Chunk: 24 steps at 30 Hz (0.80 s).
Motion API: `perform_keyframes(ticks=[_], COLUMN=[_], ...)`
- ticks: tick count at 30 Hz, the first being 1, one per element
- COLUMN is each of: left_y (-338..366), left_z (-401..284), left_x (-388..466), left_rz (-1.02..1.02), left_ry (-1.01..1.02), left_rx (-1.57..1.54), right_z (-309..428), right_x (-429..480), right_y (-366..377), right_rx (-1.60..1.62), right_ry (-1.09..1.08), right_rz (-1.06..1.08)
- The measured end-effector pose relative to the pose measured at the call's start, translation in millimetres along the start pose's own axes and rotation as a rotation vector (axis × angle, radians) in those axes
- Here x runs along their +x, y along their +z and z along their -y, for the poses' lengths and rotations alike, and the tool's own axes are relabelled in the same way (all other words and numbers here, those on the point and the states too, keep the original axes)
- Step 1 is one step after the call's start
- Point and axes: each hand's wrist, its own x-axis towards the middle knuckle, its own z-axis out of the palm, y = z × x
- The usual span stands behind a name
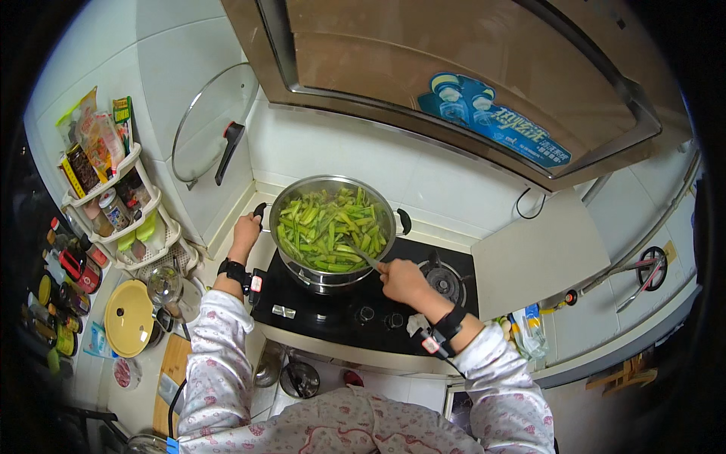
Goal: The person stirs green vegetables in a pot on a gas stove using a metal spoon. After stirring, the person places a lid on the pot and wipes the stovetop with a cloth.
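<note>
A wide stainless-steel pot (317,276) stands on the left burner of a black gas hob (340,335). Cut green vegetable stalks (329,227), perhaps celery, fill much of it. My left hand (247,230) grips the pot's black left handle (260,211). In my right hand (405,281) is the handle of a metal utensil (364,255), slanting down into the stalks; its working end is buried, so its kind cannot be told. The pot's right handle (404,221) is untouched.
A range hood (454,74) overhangs the hob's back. A glass lid (207,136) is on the left wall, near a tiered plastic rack (127,198). The right burner (444,282) lies beside the pot. A yellow lid (129,318) and wooden cutting board (170,369) are at left.
</note>
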Motion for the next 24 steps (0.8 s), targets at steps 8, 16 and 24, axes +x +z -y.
perform_keyframes(ticks=[8, 16, 24], left_y=[6.8, 10.0, 2.5], left_z=[11.5, 15.3, 3.4], left_x=[6.0, 7.1, -1.5], left_rz=[0.022, -0.048, -0.014], left_ry=[-0.045, 0.028, 0.034], left_rx=[0.008, -0.042, 0.085], right_z=[20.7, 55.6, 28.6], right_x=[-5.7, -6.7, -17.7], right_y=[-141.7, -207.4, -150.9], right_rx=[-0.144, -0.408, -0.192], right_ry=[-0.189, -0.181, -0.077], right_rz=[0.173, 0.446, 0.343])
